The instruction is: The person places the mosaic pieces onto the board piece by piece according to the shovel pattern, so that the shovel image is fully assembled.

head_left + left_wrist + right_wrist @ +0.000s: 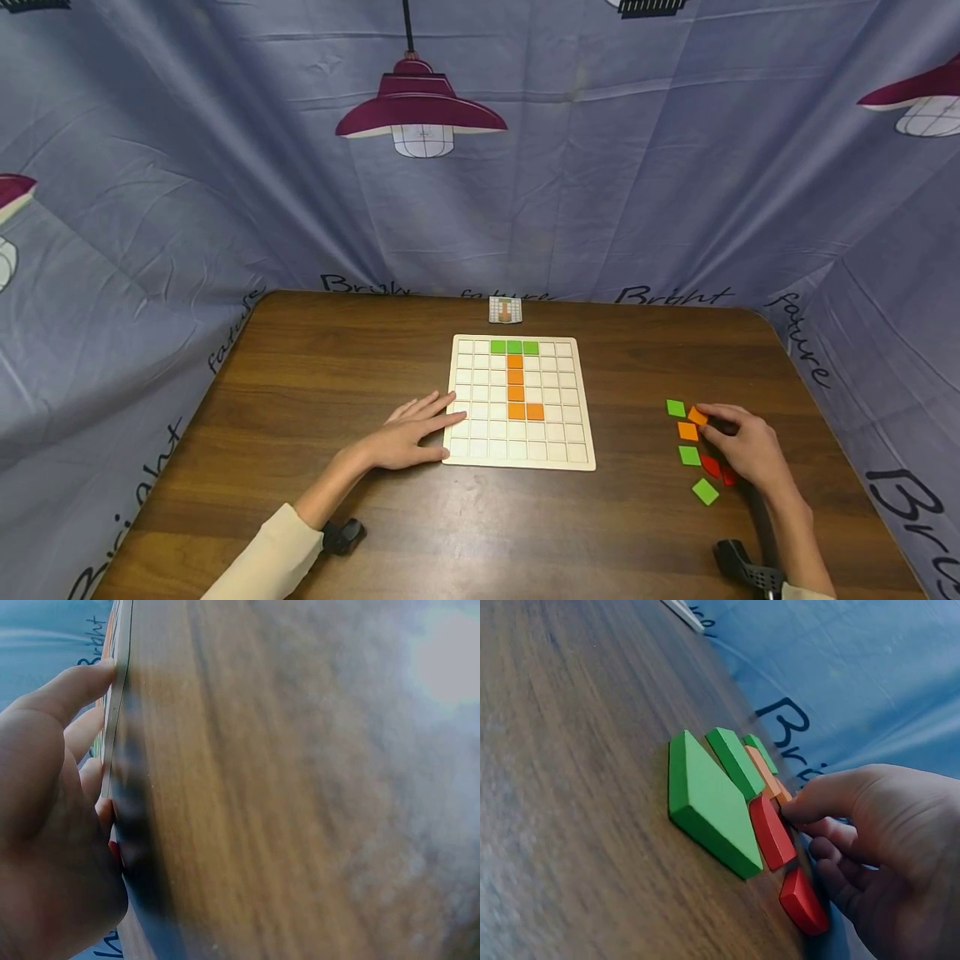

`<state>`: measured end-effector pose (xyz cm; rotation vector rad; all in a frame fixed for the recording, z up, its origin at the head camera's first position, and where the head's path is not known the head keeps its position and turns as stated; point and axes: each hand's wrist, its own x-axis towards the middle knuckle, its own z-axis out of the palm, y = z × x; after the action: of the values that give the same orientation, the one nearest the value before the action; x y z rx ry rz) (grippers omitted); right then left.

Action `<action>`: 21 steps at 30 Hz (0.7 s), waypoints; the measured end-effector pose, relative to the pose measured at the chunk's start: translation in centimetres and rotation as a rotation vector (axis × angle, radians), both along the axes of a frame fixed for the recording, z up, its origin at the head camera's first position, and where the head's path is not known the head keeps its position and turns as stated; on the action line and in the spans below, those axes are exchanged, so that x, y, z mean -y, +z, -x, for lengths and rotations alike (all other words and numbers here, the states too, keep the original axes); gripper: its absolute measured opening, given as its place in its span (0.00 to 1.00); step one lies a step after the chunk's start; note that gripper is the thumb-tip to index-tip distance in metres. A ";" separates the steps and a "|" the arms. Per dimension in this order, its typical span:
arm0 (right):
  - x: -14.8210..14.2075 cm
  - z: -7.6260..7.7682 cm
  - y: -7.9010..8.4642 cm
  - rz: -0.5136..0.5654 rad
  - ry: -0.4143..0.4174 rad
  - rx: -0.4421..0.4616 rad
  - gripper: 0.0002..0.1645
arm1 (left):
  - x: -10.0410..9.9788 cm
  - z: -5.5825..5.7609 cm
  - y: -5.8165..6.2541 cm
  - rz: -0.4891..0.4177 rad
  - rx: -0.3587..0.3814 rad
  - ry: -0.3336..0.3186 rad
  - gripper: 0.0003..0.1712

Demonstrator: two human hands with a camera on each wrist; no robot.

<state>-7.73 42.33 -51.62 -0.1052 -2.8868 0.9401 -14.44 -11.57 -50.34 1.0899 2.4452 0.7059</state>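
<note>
A white grid board [480, 457] lies at the middle of the table, with three green tiles [514, 347] in its top row and a column of orange tiles [515, 377] below, one more orange tile [535, 412] beside its lowest. My left hand [405, 437] rests at the board's left edge, fingers spread, some fingertips over the rim. At the right, my right hand [742, 442] pinches an orange tile [697, 414] between thumb and forefinger. Around it lie another orange tile [687, 431], green tiles [712, 806] and two red pieces [772, 832] with a curved side.
A small card [505, 310] with a printed grid pattern stands at the table's back edge, behind the board. The wooden table [360, 333] meets a blue-grey curtain [570, 208] at the back and sides.
</note>
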 end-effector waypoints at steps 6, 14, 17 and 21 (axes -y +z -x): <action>-0.1 0.0 0.1 -0.011 -0.024 -0.023 0.21 | 0.0 0.1 -0.1 0.006 -0.009 -0.002 0.35; 1.0 0.7 1.1 -0.006 -0.008 -0.054 0.20 | 0.1 0.2 -0.2 0.000 -0.011 -0.006 0.35; 2.1 1.0 1.6 0.009 0.023 -0.057 0.20 | 0.1 0.2 -0.1 0.002 -0.009 -0.006 0.35; 3.7 1.6 2.1 0.018 0.066 -0.063 0.20 | 0.1 0.2 -0.2 0.006 -0.008 -0.004 0.35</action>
<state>-9.29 38.59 -49.47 0.0178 -2.8406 0.9617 -14.60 -11.65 -50.54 1.0966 2.4496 0.6938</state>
